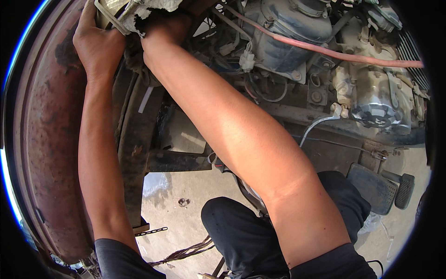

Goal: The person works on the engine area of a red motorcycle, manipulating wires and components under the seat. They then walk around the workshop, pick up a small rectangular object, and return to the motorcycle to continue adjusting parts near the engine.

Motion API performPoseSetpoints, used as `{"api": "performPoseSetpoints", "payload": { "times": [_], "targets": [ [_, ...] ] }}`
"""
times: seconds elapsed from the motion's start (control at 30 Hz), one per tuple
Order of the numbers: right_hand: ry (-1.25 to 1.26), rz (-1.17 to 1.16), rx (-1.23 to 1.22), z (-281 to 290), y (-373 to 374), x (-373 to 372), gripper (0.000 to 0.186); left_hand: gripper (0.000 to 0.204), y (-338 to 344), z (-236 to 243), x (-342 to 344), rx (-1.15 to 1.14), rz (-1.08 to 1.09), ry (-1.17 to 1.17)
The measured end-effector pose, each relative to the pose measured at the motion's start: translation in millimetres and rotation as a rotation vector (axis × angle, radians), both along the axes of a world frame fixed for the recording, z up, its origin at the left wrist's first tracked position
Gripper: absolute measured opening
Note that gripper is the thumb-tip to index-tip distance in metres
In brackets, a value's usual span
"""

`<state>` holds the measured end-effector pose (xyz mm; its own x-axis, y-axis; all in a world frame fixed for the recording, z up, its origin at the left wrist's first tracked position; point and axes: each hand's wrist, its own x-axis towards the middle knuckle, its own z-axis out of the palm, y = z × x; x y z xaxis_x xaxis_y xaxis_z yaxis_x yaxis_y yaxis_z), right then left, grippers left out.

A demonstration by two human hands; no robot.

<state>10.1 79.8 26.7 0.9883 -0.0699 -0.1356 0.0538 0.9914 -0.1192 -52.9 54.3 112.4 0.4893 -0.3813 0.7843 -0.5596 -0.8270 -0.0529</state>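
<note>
Grey torn edging (160, 5), upper left, overhangs your right hand (170, 29); brace your left hand (98, 50); finger grips I can't tell.

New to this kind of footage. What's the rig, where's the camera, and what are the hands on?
No robot: a person works bare-handed. The one picture comes from a wide fisheye camera on their head, looking down, so edges bend and the corners are black. The left hand is at a pale frame; the right hand reaches into shadow beside it. What either grips is hidden. A rusty panel runs down the left; a red hose and an engine are at right. On the floor lies a small part.
</note>
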Motion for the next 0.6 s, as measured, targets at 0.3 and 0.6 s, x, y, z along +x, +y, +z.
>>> {"api": "performPoseSetpoints", "payload": {
  "times": [0.3, 0.6],
  "targets": [
    [-0.037, 0.050, -0.032, -5.2, 4.6, 2.6, 0.033, 0.063, -0.8, -3.5, 0.0, 0.007, 0.004, -0.001],
    [0.089, 0.368, 0.249, 7.4, -29.1, -22.2, 0.036, 0.062, -1.8, -3.3, -2.0, 0.018, 0.015, -0.008]
  ]
}}
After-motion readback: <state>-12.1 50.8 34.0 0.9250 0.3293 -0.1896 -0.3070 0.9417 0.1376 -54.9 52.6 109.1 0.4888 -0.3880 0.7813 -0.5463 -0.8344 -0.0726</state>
